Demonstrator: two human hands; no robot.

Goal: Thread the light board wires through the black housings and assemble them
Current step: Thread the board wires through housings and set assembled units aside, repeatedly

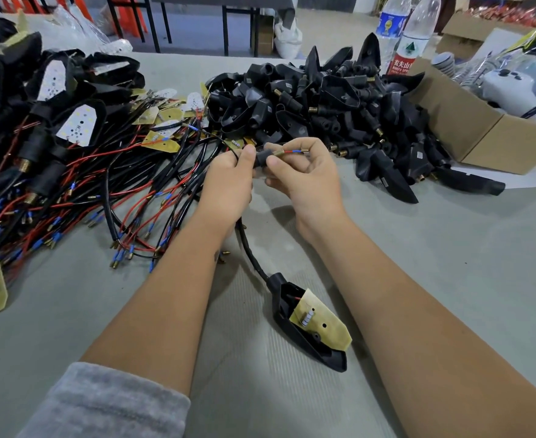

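Grey sleeve cuff (108, 403) at seven o'clock is nearest, pushed up the left forearm, and both bare forearms reach away toward the middle of the grey table (449, 263). At the centre the left hand (228, 181) and the right hand (307, 175) meet over a small black housing (261, 158): the left thumb and fingers pinch its near end along with a black cable, while the right thumb and forefinger grasp its far end, where a brass fitting sticks out. From that fitting a thin red-and-blue wire (293, 151) pokes toward three o'clock, just above the right fingers. A black cable (249, 248) drops from under the left hand toward six o'clock and runs into a finished housing (310, 343) lying on the table between the forearms, with a yellow light board (320, 320) sitting tilted in its open face. At ten o'clock lies a tangle of red and black wires (118, 191) with blue-sleeved ends, mixed with more boards and fitted housings. At one o'clock a heap of empty black housings (339, 109) is piled against a cardboard box (481, 134), with two clear water bottles (413, 36) standing behind the heap.
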